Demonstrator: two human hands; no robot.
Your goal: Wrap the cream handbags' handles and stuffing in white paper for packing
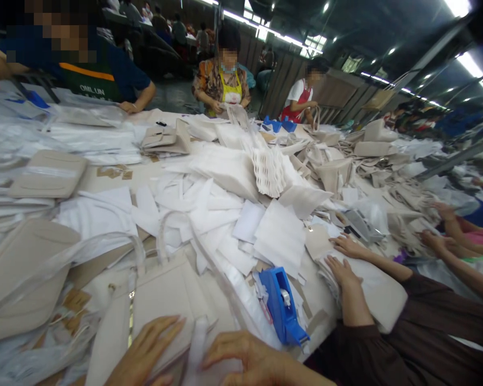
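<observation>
Wearer's left hand (145, 351) lies on the front panel of a beige handbag (161, 300), fingers spread wide, with no closed grip visible. Wearer's right hand (251, 360) sits at the bottom edge of view, fingers curved and apart over white sheet material (221, 371); whether it grips cannot be told. A narrow white strip (197, 343) stands between the two hands, against the bag. The bag lies tilted on the work table (104, 179) nearest the wearer, with a clear-wrapped handle loop (169, 230) arching up beyond it. A blue tape dispenser (282, 305) lies just to the right of the hands. Farther in, a heap of white paper sheets (209, 214) and a stack of white corrugated paper (268, 171) cover the table's middle. Two more beige handbags (48, 174) lie flat at left, among clear plastic sleeves (88, 139). Small brown card tags (110, 171) lie nearby. At right, a co-worker's hands in dark brown sleeves (344, 260) rest on another beige bag (370, 289), fingers extended. A second co-worker's bare forearms (454, 230) reach in beyond them. Across the table, a person in a yellow apron (230, 88) handles a pale bag.
</observation>
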